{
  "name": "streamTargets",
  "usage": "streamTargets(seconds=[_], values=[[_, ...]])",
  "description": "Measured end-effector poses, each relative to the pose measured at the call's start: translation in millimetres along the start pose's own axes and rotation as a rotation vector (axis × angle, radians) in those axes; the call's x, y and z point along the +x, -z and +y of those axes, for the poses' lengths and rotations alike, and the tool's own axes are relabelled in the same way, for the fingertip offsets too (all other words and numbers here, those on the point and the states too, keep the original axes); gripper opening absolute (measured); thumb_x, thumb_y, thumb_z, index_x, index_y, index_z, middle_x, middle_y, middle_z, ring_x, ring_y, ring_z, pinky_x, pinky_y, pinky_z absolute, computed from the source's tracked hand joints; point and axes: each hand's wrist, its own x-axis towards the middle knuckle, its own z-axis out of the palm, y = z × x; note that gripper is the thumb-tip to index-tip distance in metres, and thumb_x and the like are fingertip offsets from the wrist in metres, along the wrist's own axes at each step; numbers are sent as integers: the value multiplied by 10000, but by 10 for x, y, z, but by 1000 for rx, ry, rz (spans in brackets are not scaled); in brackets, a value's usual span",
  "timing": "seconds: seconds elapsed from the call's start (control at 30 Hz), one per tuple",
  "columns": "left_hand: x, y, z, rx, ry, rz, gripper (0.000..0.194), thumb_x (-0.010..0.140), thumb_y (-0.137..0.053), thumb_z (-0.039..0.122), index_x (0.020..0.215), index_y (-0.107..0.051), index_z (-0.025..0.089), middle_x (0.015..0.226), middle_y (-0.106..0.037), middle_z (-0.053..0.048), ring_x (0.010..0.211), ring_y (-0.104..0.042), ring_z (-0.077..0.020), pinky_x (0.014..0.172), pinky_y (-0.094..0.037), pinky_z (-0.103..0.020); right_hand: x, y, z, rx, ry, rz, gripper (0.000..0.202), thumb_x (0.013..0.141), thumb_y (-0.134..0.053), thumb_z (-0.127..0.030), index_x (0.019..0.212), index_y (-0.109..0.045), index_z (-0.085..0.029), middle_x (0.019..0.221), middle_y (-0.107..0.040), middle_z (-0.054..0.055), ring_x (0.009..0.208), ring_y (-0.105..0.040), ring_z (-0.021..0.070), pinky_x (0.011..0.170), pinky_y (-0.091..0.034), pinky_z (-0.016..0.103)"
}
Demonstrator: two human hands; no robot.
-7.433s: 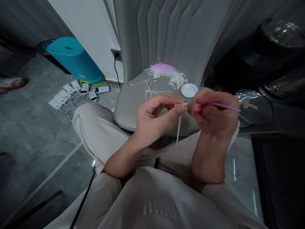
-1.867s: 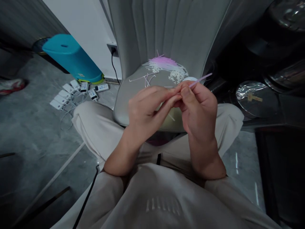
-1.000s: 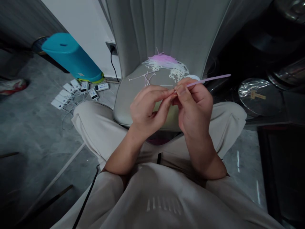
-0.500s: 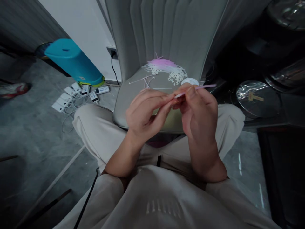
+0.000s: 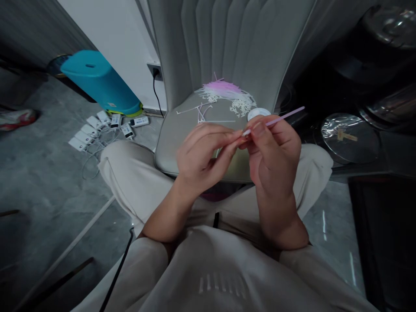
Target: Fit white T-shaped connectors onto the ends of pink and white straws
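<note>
Over the front of a grey chair seat (image 5: 175,130), my right hand (image 5: 274,151) pinches a thin pink stick (image 5: 286,116) that slants up to the right. The fingertips of my left hand (image 5: 206,154) are pressed together at the stick's whitish lower end; what they grip there is too small to make out. Behind my hands lies a pile of pink and white sticks (image 5: 224,89) with small white pieces (image 5: 242,106) beside it. Part of a round white lid or dish (image 5: 258,112) shows behind my right hand. A few loose white sticks (image 5: 203,112) lie on the seat.
On the floor at the left are a blue bin (image 5: 100,82) and several white devices with cables (image 5: 87,132). A black plug (image 5: 156,73) sits in the wall socket. Shiny round containers (image 5: 351,138) stand at the right. A shoe (image 5: 19,119) shows at the far left.
The pink stick now points more steeply up to the right, with more of it showing past my right hand. Both hands have shifted slightly right.
</note>
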Motion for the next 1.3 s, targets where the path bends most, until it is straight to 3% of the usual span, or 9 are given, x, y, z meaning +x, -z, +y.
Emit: streamTargets(seconds=[0.17,0.33,0.57,0.73,0.9,1.17,1.3], values=[[18,34,16,-40,18,-46,57,921,-731,191,960,-701,221,830,-780,21,753,-737,-103,669,-631,-261,15,44,-29,-7,4,-36,161,807,-837,-360,739,-724,-268,693,-653,-37,605,-600,113,592,-540,278],[59,81,48,-36,13,-120,144,935,-705,147,969,-694,285,814,-774,28,731,-740,-119,637,-627,-292,28,105,-70,-89,-16,-79,194,789,-848,-393,726,-704,-279,684,-627,-32,613,-584,127,596,-535,299],[37,77,18,-105,-12,-111,133,920,-738,175,1013,-696,261,826,-767,22,749,-737,-112,644,-621,-277,34,158,-112,-142,15,-125,181,807,-837,-391,719,-718,-288,656,-622,-34,590,-571,128,559,-516,297],[15,68,35,-79,66,-103,120,928,-723,175,993,-694,273,839,-769,26,772,-743,-119,663,-619,-302,0,95,-138,-179,12,-82,172,812,-827,-368,702,-717,-295,670,-638,-37,576,-574,126,538,-522,295],[34,71,-7,-150,8,-114,133,931,-724,178,1017,-677,268,845,-764,36,751,-743,-108,660,-603,-275,-31,78,-155,-211,0,-72,166,850,-788,-324,706,-713,-290,712,-668,-34,602,-597,124,567,-549,292],[58,162,-3,-155,108,-251,216,929,-715,275,1105,-683,395,887,-784,27,802,-757,-192,711,-606,-386,-50,81,-115,-225,24,-47,133,846,-806,-341,744,-732,-301,739,-710,-41,597,-607,130,540,-547,293],[96,163,5,-76,-11,-226,196,910,-729,189,1041,-669,321,851,-775,12,751,-742,-162,663,-594,-332,-40,79,-120,-191,43,-61,146,861,-796,-292,734,-730,-265,713,-684,-44,601,-607,105,542,-527,258]])
